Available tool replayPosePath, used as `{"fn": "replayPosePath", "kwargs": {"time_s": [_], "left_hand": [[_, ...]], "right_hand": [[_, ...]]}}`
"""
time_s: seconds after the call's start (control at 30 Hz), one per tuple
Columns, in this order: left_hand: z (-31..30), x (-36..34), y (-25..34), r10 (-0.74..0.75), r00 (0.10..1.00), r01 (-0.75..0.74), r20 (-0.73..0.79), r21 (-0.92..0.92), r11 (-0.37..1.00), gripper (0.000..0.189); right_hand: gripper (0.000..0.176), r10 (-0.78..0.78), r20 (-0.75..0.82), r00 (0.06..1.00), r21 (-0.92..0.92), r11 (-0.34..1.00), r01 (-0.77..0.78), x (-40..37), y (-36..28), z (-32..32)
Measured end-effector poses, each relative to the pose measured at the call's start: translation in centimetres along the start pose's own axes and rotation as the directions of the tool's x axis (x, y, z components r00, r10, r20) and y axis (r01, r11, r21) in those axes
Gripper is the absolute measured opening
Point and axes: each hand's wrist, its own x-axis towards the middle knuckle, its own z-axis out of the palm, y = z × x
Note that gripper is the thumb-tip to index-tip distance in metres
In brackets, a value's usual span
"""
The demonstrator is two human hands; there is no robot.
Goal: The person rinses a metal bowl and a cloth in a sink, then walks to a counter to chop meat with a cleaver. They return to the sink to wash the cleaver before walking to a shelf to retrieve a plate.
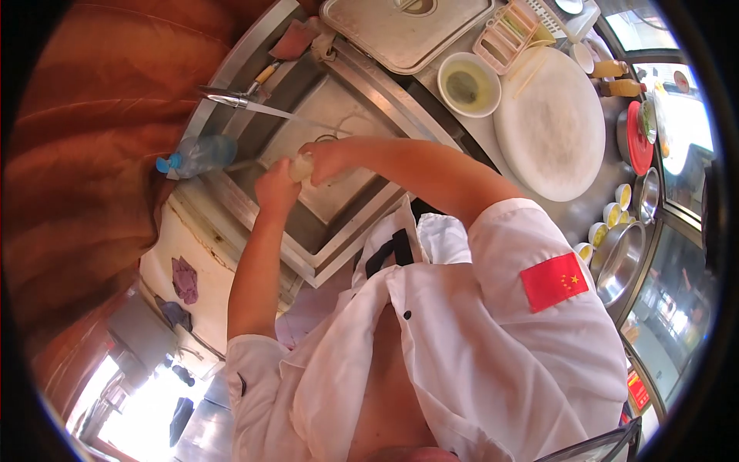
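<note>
Over the steel sink [308, 266], my left hand [277, 187] and my right hand [329, 159] come together around a small pale, whitish object [301, 167]. The fingers of both hands are closed on it, and what it is cannot be made out. Water [281, 112] runs from the faucet [225, 98] into the basin, just beyond my hands. A clear bottle with a blue cap [206, 152] lies on the sink's left rim.
Right of the sink are a metal lid [400, 29], a white bowl with greenish liquid [469, 85] and a round white board [550, 123]. Steel bowls [618, 263] and small yellow-filled cups stand farther right. An orange curtain [92, 138] hangs at left.
</note>
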Motion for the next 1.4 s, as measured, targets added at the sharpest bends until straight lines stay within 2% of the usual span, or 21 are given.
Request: {"fn": "replayPosePath", "kwargs": {"time_s": [0.07,0.13,0.2,0.23,0.3,0.33,0.37,0.4,0.47,0.63,0.67,0.7,0.77,0.83,0.93,1.0,1.07,1.13,1.2,1.23,1.4], "left_hand": [[-1.0,-0.8,0.0,-0.1,0.994,0.099,-0.035,-0.03,0.995,0.034],[-1.9,-2.0,0.1,-0.306,0.906,0.212,-0.293,-0.312,0.926,0.039],[-2.1,-3.3,0.4,-0.336,0.857,0.175,-0.391,-0.392,0.903,0.043],[-2.2,-3.6,0.7,-0.367,0.793,0.123,-0.485,-0.463,0.878,0.046],[2.1,-4.3,-0.1,-0.383,0.807,0.098,-0.449,-0.538,0.837,0.043],[4.3,-5.0,-0.7,-0.392,0.826,0.075,-0.405,-0.61,0.789,0.041],[5.4,-5.9,-1.1,-0.534,0.834,0.471,0.14,-0.685,0.556,0.039],[6.0,-6.3,-1.2,-0.49,0.592,0.803,0.64,-0.517,0.296,0.036],[6.8,-8.4,0.1,-0.456,0.737,0.675,0.499,-0.58,0.455,0.025],[9.4,-10.7,0.8,-0.31,0.925,0.354,0.219,-0.792,0.497,0.03],[8.7,-10.7,2.2,-0.285,0.95,0.255,0.126,-0.839,0.481,0.031],[7.7,-10.7,3.3,-0.251,0.96,0.234,0.126,-0.853,0.467,0.031],[5.1,-10.2,4.5,-0.238,0.868,0.49,0.436,-0.83,0.268,0.036],[3.9,-9.8,5.2,-0.182,0.861,0.507,0.475,-0.825,0.248,0.045],[5.2,-10.2,4.2,-0.149,0.93,0.365,0.335,-0.89,0.274,0.056],[3.8,-10.0,4.7,-0.094,0.918,0.397,0.385,-0.892,0.216,0.06],[3.1,-9.8,5.4,-0.002,0.975,0.217,0.222,-0.953,0.21,0.052],[1.3,-9.4,6.9,-0.001,0.974,0.222,0.227,-0.951,0.216,0.048],[-1.0,-8.8,8.6,0.065,0.997,-0.057,-0.029,-0.873,0.484,0.046],[-2.0,-8.5,9.2,0.084,0.996,-0.077,-0.041,-0.867,0.493,0.046],[-9.1,-7.2,15.4,-0.108,0.993,0.033,0.041,-0.997,-0.074,0.046]], "right_hand": [[0.079,-0.021,0.064,0.998,0.137,0.991,0.012,-1.3,-0.6,-1.7],[0.077,-0.05,0.119,0.992,0.272,0.962,0.015,-2.9,-1.3,-3.6],[0.066,-0.21,0.064,0.976,0.65,0.751,0.118,-4.6,-1.5,-4.6],[0.066,-0.215,0.071,0.974,0.646,0.754,0.12,-2.0,2.0,-4.1],[0.058,-0.113,0.102,0.988,0.058,0.993,0.107,1.0,8.8,-0.6],[0.055,-0.065,0.094,0.993,-0.262,0.961,0.088,2.2,12.1,1.8],[0.053,-0.028,0.063,0.998,-0.555,0.83,0.058,4.7,15.1,2.6],[0.053,-0.039,0.06,0.997,-0.568,0.82,0.066,5.1,14.2,1.7],[0.058,-0.043,0.016,0.999,-0.477,0.878,0.046,2.0,12.7,5.7],[0.08,-0.007,-0.132,0.991,-0.218,0.976,-0.022,-3.4,10.2,8.2],[0.09,0.139,-0.051,0.989,0.267,0.956,-0.12,-4.3,8.3,7.8],[0.101,0.226,0.073,0.971,0.684,0.697,-0.214,-5.0,5.7,7.6],[0.108,0.129,0.025,0.991,0.831,0.549,-0.093,-7.3,2.0,7.4],[0.106,0.203,-0.181,0.962,0.793,0.609,0.02,-5.4,4.6,9.1],[0.105,0.277,-0.276,0.92,0.771,0.636,0.04,-8.5,3.4,8.4],[0.089,0.222,-0.421,0.879,0.692,0.706,0.153,-10.4,3.3,8.5],[0.074,0.205,-0.484,0.851,0.63,0.756,0.176,-13.3,2.6,8.0],[0.061,0.173,-0.533,0.828,0.564,0.803,0.195,-16.1,2.0,7.6],[0.043,0.297,-0.575,0.762,0.595,0.791,0.142,-18.8,1.7,7.3],[0.043,0.288,-0.593,0.752,0.591,0.789,0.164,-20.2,1.7,7.1],[0.039,0.171,-0.79,0.589,0.51,0.718,0.475,-28.3,3.7,4.3]]}}
